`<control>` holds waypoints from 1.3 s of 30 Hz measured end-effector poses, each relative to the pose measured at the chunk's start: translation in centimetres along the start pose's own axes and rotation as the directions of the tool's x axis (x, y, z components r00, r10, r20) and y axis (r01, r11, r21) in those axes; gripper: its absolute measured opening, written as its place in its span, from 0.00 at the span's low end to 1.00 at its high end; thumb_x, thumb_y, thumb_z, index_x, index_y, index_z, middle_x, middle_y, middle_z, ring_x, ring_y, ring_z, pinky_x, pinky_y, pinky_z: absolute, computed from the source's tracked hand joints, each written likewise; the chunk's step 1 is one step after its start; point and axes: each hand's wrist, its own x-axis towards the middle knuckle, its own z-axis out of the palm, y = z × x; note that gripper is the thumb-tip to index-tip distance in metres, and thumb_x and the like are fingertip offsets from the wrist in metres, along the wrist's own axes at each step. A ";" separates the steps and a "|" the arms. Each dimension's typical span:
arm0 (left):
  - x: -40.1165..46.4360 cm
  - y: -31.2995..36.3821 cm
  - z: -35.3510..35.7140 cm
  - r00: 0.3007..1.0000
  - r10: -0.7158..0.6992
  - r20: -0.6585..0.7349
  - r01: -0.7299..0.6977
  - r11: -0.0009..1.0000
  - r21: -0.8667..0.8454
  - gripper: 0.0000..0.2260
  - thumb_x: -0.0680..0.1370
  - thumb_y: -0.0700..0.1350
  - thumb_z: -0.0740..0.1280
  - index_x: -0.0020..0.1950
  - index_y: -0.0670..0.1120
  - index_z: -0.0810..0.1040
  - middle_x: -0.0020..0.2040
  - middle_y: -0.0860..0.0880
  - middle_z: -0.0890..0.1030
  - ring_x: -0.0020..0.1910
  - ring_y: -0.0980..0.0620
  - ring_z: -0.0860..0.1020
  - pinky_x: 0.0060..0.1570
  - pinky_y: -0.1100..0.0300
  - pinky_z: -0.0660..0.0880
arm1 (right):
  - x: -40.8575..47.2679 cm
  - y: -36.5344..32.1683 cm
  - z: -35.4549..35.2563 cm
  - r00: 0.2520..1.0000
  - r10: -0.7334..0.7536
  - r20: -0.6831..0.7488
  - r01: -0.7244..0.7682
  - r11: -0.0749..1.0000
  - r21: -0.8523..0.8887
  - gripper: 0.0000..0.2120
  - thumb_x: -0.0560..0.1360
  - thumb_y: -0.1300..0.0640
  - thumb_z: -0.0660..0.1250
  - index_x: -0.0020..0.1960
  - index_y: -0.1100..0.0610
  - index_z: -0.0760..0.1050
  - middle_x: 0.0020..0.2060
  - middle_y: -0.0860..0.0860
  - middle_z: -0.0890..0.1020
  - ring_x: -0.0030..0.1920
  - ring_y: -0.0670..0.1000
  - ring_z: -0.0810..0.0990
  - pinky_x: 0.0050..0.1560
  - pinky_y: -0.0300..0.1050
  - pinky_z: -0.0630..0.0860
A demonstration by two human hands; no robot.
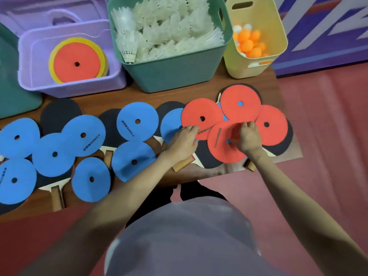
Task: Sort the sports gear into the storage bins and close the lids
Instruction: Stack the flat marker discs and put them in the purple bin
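Several flat red discs (240,104) overlap at the right of the wooden table (137,94). My right hand (248,137) curls its fingers on the nearest red disc (221,148). My left hand (184,140) pinches the edge of another red disc (201,116). Several blue discs (82,135) lie spread over the left and middle. Black table tennis paddles (59,112) with wooden handles lie under the discs. The purple bin (69,84) holds red and yellow discs (76,60).
A green bin (171,70) at the back is full of white shuttlecocks (165,26). A yellow bin (253,64) at the back right holds orange balls (248,43). A purple lid (49,14) stands behind the purple bin. A teal lid (12,92) leans at the far left.
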 end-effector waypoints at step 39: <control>-3.1 -1.2 -1.3 0.753 -0.655 -0.066 0.279 0.408 -0.869 0.10 0.80 0.40 0.63 0.61 0.44 0.75 0.57 0.47 0.79 0.55 0.52 0.77 0.53 0.59 0.76 | 1.7 -4.6 -0.1 0.916 -0.381 0.130 0.239 0.774 0.586 0.05 0.78 0.61 0.63 0.43 0.59 0.73 0.36 0.56 0.79 0.35 0.49 0.79 0.39 0.42 0.71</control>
